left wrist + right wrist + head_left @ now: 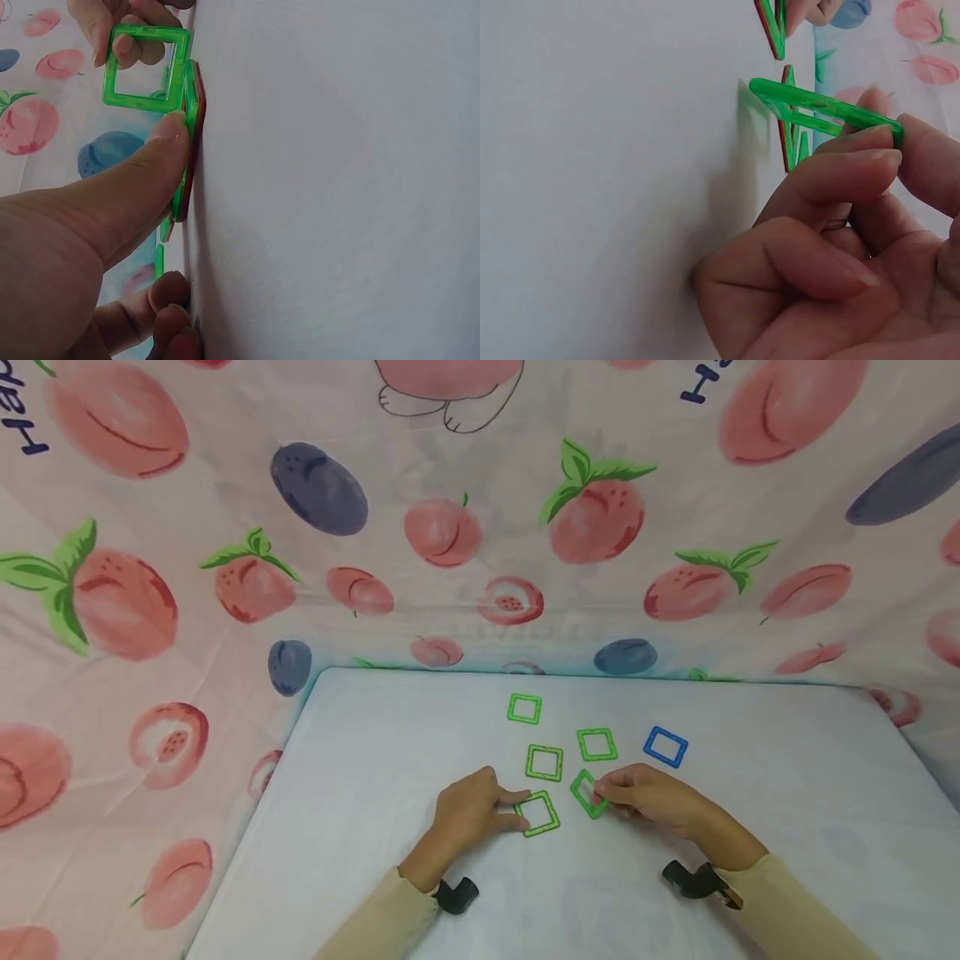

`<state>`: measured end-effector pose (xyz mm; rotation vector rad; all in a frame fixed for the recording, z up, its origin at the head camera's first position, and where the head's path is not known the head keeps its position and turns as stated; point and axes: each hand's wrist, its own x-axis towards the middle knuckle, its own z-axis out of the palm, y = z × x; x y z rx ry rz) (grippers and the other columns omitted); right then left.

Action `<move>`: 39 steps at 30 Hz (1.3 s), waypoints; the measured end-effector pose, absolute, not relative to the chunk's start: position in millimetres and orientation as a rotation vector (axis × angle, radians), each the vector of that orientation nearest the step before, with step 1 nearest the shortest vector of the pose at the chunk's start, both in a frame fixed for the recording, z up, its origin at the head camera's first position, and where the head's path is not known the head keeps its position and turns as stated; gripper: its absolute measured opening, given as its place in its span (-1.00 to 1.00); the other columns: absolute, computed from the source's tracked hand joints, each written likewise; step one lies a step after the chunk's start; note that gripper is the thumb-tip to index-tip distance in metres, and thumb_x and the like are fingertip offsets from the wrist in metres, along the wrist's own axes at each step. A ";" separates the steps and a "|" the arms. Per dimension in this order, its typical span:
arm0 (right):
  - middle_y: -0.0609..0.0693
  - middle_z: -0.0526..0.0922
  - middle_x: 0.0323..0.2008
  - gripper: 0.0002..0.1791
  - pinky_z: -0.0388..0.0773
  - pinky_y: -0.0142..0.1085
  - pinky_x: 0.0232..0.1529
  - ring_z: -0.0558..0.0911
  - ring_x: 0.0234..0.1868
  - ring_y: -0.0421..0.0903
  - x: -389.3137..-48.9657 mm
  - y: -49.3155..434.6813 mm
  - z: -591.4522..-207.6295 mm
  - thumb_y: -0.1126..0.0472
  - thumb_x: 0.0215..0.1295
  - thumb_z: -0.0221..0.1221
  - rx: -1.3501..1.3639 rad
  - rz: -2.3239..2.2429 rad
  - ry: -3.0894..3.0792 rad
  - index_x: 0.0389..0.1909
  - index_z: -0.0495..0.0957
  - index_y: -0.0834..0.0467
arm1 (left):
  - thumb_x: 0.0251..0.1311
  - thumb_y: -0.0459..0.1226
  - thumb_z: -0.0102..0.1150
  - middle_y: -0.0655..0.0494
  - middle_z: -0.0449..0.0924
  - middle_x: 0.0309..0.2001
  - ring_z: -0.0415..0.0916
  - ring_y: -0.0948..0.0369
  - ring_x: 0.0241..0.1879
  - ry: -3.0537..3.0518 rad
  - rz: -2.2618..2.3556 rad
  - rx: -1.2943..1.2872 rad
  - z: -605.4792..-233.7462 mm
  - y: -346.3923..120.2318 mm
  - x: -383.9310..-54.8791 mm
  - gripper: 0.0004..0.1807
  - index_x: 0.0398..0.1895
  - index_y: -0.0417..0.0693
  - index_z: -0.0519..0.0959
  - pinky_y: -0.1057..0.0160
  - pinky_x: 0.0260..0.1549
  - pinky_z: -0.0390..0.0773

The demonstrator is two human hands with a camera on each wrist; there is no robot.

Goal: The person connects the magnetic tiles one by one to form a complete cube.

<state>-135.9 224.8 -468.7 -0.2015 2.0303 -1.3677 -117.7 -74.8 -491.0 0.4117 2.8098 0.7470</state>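
Observation:
My left hand (468,810) holds the left side of a green square frame (552,808) lying on the white table, thumb and forefinger at its edge. In the left wrist view a dark red layer shows along that frame's underside. Just to the right, my right hand (660,797) pinches a second green square frame (582,802) between thumb and fingers. This one is tilted up off the table, with its other fingers curled below in the right wrist view. From the left wrist view, the raised frame (142,103) stands face-on beside the left thumb.
Farther back on the table (360,760) lie more green square frames (543,747), one (597,732) to the right and one (524,697) behind. A blue square frame (678,754) lies right of them. Fruit-printed cloth (480,468) hangs behind the table.

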 end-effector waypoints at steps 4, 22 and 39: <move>-0.07 0.38 -0.52 -0.57 0.19 -0.38 -0.52 0.31 -0.50 -0.18 -135.2 221.3 -469.0 0.01 0.56 0.09 -0.210 -1.379 2.008 -0.08 0.67 0.35 | -0.12 0.12 0.60 0.30 0.32 -0.43 0.11 0.28 -0.56 2.806 0.756 0.407 -491.8 -75.7 -118.4 -0.47 0.02 0.46 0.72 0.31 -0.61 0.21; -0.05 0.46 -0.50 -0.58 0.21 -0.40 -0.52 0.37 -0.46 -0.15 -131.8 204.0 -473.9 0.02 0.54 0.13 -0.188 -1.416 2.003 -0.13 0.68 0.35 | -0.14 0.18 0.57 0.30 0.33 -0.43 0.11 0.28 -0.57 2.834 0.656 0.447 -493.3 -71.3 -116.5 -0.45 0.04 0.53 0.70 0.29 -0.62 0.23; -0.02 0.59 -0.39 -0.63 0.31 -0.37 -0.38 0.48 -0.33 -0.10 -132.0 196.1 -474.3 0.06 0.54 0.14 -0.153 -1.415 2.023 -0.13 0.71 0.31 | -0.14 0.16 0.59 0.29 0.34 -0.43 0.13 0.27 -0.57 2.819 0.671 0.419 -487.2 -68.7 -117.9 -0.45 0.03 0.53 0.70 0.29 -0.62 0.23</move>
